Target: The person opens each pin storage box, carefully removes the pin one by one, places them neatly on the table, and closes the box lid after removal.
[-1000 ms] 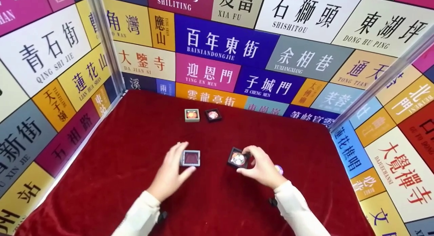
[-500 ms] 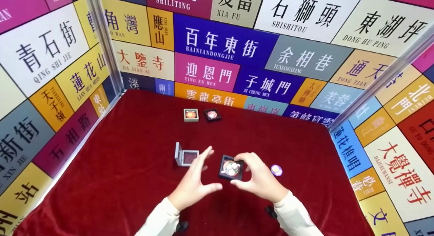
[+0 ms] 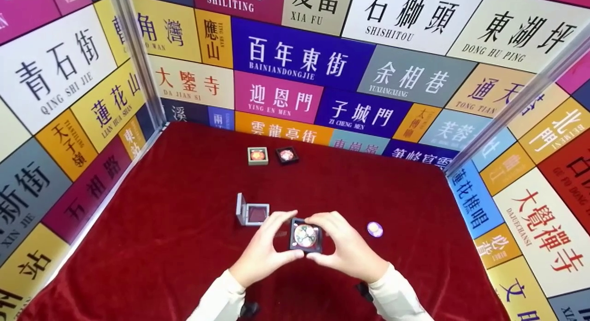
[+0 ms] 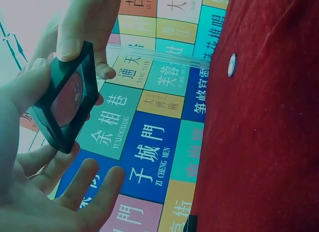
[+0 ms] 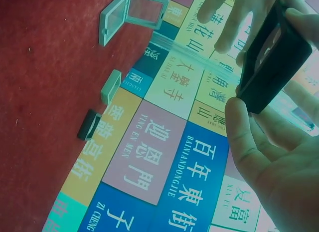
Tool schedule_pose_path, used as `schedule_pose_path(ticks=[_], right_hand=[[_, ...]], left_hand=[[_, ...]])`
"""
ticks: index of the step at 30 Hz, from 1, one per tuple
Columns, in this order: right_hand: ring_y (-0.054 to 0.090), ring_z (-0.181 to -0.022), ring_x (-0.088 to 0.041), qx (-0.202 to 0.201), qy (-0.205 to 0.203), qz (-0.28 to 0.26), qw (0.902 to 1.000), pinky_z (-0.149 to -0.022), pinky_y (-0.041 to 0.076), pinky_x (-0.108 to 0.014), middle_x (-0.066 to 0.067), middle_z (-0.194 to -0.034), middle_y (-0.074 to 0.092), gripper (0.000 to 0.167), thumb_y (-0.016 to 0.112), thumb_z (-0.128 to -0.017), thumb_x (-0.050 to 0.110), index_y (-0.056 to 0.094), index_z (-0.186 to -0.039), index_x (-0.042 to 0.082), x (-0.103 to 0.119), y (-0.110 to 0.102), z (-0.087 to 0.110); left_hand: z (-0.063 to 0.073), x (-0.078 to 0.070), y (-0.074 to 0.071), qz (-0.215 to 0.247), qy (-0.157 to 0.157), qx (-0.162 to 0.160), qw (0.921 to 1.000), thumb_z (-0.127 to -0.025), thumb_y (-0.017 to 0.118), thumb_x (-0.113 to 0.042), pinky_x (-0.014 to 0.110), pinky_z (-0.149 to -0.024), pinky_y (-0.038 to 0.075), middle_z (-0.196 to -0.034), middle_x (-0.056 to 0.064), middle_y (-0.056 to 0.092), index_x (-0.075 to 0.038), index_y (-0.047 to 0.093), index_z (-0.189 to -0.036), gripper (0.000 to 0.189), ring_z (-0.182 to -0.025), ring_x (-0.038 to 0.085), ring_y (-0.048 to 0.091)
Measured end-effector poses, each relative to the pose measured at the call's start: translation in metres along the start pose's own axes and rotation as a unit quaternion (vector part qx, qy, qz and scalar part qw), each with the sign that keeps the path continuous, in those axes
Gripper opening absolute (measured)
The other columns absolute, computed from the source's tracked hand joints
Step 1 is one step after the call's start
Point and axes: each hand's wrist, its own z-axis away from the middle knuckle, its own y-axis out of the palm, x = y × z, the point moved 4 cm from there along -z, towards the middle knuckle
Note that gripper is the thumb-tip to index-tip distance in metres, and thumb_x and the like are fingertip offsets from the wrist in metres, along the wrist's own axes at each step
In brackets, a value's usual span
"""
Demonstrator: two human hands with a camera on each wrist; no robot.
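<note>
Hands (image 3: pixel 262 252) hide parts of a dark case (image 5: pixel 279 72); white sleeves (image 3: pixel 220 299) run off the head view's lower edge, a SHILITING sign (image 3: pixel 239 1) is cropped above, and the pattern on a purple disc (image 3: pixel 374 229) is too small to make out.

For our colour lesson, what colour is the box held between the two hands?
The box is black, and this shows best in the head view.

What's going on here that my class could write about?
A person's left hand and right hand grip a black case with their fingers, holding it above a red cloth. An open grey case stands to its left and a purple disc lies to its right. A green case and another black case sit farther back.
</note>
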Motion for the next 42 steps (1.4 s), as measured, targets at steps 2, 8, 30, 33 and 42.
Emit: schedule_pose_path(ticks=[2, 8, 30, 33, 42], right_hand=[[0.055, -0.126, -0.018, 0.000, 0.003, -0.008, 1.0000, -0.097, 0.054, -0.031, 0.002, -0.143, 0.060, 0.077, 0.097, -0.083, 0.022, 0.060, -0.149, 0.016, 0.000, 0.000, 0.000], [0.059, -0.128, -0.028, -0.048, 0.022, -0.110, 0.9925, -0.093, 0.058, -0.038, -0.011, -0.145, 0.061, 0.068, 0.089, -0.091, 0.011, 0.058, -0.152, 0.011, 0.000, -0.002, 0.001], [0.063, -0.129, -0.038, -0.094, 0.149, -0.751, 0.6366, -0.104, 0.054, -0.052, -0.020, -0.151, 0.055, 0.041, 0.029, -0.121, 0.026, 0.046, -0.156, 0.014, 0.013, 0.060, 0.023], [0.059, -0.136, -0.046, -0.078, 0.119, -0.799, 0.5846, -0.109, 0.051, -0.054, -0.026, -0.160, 0.047, 0.045, 0.026, -0.121, 0.031, 0.045, -0.160, 0.017, 0.020, 0.066, 0.022], [0.056, -0.137, -0.026, -0.091, 0.122, -0.778, 0.6102, -0.114, 0.047, -0.042, -0.009, -0.152, 0.053, 0.038, 0.032, -0.121, 0.030, 0.047, -0.154, 0.022, 0.031, 0.079, 0.019]], left_hand=[[0.000, 0.000, -0.001, -0.016, -0.002, -0.007, 0.9999, -0.088, 0.094, -0.036, 0.046, -0.109, 0.052, -0.148, -0.001, 0.058, -0.021, 0.054, -0.158, 0.082, -0.137, 0.019, 0.053], [0.001, -0.002, -0.003, -0.021, -0.016, -0.025, 0.9994, -0.086, 0.095, -0.034, 0.041, -0.110, 0.048, -0.147, -0.006, 0.058, -0.025, 0.057, -0.152, 0.077, -0.134, 0.018, 0.053], [0.003, -0.013, 0.002, 0.000, -0.001, -0.020, 0.9998, -0.086, 0.094, -0.035, 0.048, -0.107, 0.047, -0.142, -0.006, 0.061, -0.025, 0.058, -0.150, 0.074, -0.125, 0.020, 0.054], [0.003, -0.018, 0.001, -0.015, 0.007, -0.008, 0.9998, -0.086, 0.093, -0.033, 0.046, -0.108, 0.046, -0.141, -0.006, 0.060, -0.024, 0.057, -0.149, 0.073, -0.125, 0.019, 0.052], [0.001, -0.054, 0.008, -0.214, 0.086, 0.003, 0.9731, -0.081, 0.093, -0.053, 0.045, -0.101, 0.048, -0.137, 0.001, 0.056, -0.011, 0.060, -0.148, 0.086, -0.124, 0.019, 0.052]])
